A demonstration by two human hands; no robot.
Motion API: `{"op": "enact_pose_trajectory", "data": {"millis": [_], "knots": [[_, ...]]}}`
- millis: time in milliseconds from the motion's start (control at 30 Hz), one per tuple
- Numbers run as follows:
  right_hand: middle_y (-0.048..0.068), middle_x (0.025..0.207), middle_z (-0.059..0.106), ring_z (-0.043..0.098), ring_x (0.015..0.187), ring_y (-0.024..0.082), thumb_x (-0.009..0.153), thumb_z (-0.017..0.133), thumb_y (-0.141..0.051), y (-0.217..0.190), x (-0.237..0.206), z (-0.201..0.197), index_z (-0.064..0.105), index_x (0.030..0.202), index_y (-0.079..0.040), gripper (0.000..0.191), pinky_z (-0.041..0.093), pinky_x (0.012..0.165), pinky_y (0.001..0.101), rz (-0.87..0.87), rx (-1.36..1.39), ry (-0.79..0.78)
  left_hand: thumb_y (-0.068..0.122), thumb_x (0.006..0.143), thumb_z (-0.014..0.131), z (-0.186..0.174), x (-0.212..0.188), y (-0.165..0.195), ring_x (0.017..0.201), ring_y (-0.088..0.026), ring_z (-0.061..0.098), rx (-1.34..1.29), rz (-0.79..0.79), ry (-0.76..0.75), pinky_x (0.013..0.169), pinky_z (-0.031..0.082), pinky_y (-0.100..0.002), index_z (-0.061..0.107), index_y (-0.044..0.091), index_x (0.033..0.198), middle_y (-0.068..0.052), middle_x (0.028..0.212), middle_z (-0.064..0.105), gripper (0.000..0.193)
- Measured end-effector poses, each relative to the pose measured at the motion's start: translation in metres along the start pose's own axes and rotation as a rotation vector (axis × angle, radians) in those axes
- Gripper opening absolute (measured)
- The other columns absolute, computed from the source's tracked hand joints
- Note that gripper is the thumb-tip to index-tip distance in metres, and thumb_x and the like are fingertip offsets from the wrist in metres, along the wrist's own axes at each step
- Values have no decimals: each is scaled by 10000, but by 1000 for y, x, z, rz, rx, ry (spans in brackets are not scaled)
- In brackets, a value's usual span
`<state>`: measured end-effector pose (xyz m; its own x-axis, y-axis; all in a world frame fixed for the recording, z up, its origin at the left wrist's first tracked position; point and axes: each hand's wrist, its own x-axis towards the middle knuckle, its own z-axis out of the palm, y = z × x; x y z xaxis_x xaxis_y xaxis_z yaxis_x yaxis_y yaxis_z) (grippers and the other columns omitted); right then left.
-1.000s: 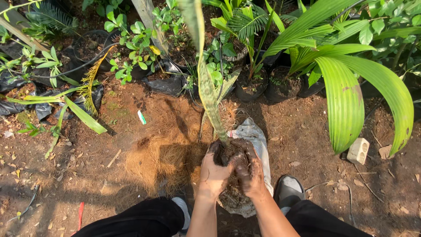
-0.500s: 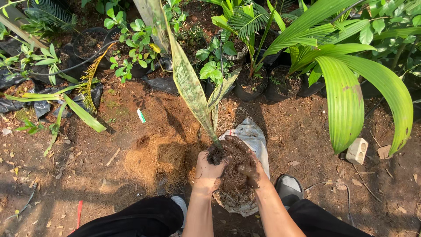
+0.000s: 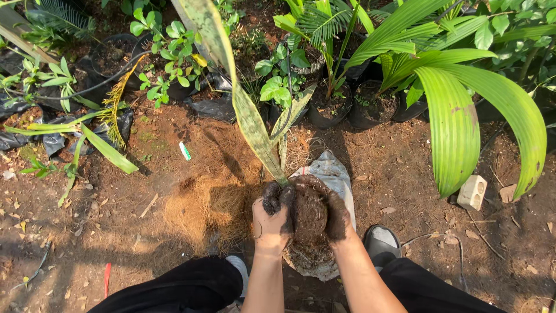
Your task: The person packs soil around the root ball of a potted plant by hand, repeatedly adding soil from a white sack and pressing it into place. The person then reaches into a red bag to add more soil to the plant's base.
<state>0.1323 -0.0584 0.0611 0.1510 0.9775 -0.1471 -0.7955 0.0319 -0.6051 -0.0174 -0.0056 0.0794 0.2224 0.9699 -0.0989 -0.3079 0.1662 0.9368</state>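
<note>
Seen from above, a person crouches on bare soil, dark trousers and a grey shoe (image 3: 379, 242) at the bottom edge. Both soil-caked hands clasp a dark root ball (image 3: 308, 211): the left hand (image 3: 271, 217) curls around its left side, the right hand (image 3: 337, 215) wraps its right side. From the ball a long mottled leaf (image 3: 246, 110) rises toward the camera. Under the hands lies a grey sack (image 3: 330, 171). To the left sits a heap of brown fibre (image 3: 205, 194). Right of the sack, a pale block (image 3: 472, 192) lies on the ground. Beyond stand black pots (image 3: 327, 113) of green plants and a broad palm frond (image 3: 457, 124).
</note>
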Motion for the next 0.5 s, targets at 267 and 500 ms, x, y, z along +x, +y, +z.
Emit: {"op": "enact_pose_trajectory", "data": {"millis": [267,500], "knots": [[187,1424,581,580,1270,323,932,479,-645,23,7,19,518,1458,-34,807,467,1089,441,76,611,280,-98,923,608,15,-6,-15,858,-113,643,-144,-60,45,742,551,-268,678,-60,1119,-55,1005,717,211],[204,1308,651,617,1158,320,1046,490,-445,41,6,-7,589,1369,32,584,477,1043,426,-47,574,292,-106,936,588,7,10,-48,878,-156,651,-322,-155,22,803,552,-297,708,-98,1110,-87,1026,721,213]]}}
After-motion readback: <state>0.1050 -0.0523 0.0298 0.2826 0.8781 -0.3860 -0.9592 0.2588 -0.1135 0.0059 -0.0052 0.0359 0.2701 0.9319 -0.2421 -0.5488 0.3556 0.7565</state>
